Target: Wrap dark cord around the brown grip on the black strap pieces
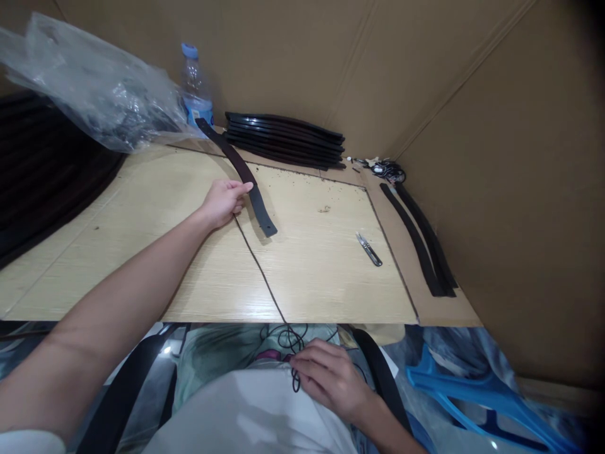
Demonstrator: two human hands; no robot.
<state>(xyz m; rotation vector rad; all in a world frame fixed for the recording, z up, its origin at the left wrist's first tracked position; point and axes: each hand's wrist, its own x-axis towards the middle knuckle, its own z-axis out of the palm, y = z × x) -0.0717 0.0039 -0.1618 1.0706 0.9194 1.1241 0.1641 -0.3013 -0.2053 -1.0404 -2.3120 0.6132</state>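
Note:
My left hand point(225, 202) is closed around a long, dark, curved strip point(242, 168) with a hole near its lower end, holding it by the middle above the table. From beside that hand a thin dark cord point(259, 265) stretches down over the table's front edge toward my lap. There my right hand point(328, 377) is closed on the cord, and a small loop of it hangs from the fingers. More loose coils of the cord lie over my legs. Right of the strip, small thread snips point(368, 250) rest on the tabletop point(321, 271).
A stack of dark strips point(283, 140) lies at the back, beside a water bottle point(196, 94) and clear plastic bags point(104, 88). More dark strips point(416, 239) lie at right, near a small tangled heap point(385, 169). Cardboard walls point(449, 94) enclose the table. Below right is a blue stool point(486, 397).

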